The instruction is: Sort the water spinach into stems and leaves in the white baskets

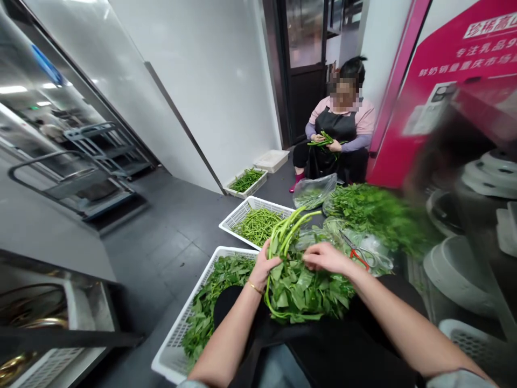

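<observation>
My left hand (264, 267) is wrapped round a bunch of long pale-green stems (285, 231) that stick up and bend over to the right. Beside it, my right hand (325, 257) has its fingers pinched together at the edge of the leaves; what lies between the fingertips is hidden. A heap of leafy greens (307, 293) rests on my lap, under both hands. To the left, a white plastic basket (172, 339) holds more leafy greens (232, 275). Red-handled scissors (358, 257) lie on plastic bags to the right of my right hand.
Ahead, a white basket (228, 222) contains green beans (258, 225). Behind it stand a tray of green stalks (246, 181) and a white tray (272, 160). A seated person (337, 126) holds green stalks. Bushy greens (367, 210) lie right; a trolley (81, 188) stands left.
</observation>
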A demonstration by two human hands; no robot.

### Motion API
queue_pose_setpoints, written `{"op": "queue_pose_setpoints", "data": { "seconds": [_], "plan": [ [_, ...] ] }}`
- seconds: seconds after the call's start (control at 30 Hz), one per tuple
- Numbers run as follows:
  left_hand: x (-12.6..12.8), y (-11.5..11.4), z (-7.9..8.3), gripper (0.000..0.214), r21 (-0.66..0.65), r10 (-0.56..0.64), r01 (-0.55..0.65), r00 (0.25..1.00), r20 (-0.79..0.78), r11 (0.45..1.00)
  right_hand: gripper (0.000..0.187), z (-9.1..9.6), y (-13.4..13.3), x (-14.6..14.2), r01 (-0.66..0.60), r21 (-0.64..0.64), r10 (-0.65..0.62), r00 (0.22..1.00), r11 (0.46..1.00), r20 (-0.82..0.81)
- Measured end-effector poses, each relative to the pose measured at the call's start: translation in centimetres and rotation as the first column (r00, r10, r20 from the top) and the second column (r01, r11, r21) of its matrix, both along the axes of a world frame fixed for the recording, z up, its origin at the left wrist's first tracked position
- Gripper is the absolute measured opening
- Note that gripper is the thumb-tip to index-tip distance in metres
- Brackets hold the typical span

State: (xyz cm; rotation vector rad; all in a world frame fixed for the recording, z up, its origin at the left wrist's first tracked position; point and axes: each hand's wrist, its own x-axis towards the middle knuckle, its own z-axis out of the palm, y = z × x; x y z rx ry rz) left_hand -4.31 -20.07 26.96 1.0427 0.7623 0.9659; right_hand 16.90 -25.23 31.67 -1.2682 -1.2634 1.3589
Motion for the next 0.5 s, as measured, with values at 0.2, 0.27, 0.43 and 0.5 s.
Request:
{"op": "queue_pose_setpoints", "data": {
  "seconds": [0.2,0.27,0.43,0.5],
  "plan": [
    [-1.1,-1.1,2.6,0.045,-0.088,-0.192,0.194,0.981,0.039,0.977,0.035,0.5,1.2,0.4,0.235,0.160,-0.222,0.970,0.959,-0.097],
    [-0.7,-1.4,2.7,0.061,-0.083,-0.200,0.202,0.979,0.035,0.976,0.040,0.2,1.8,-1.7,0.069,0.096,-0.047,0.976,0.993,-0.215],
    [-2.2,-0.5,1.9,0.063,-0.089,-0.110,0.118,0.990,0.090,0.989,0.025,-0.6,0.9,-1.6,-0.007,0.024,0.016,0.924,1.000,-0.383],
    [-3.4,-0.1,1.5,0.048,-0.113,-0.126,0.135,0.988,0.085,0.984,0.025,-0.7,0.0,1.3,0.008,-0.007,-0.010,0.896,1.000,-0.444]
  ]
}}
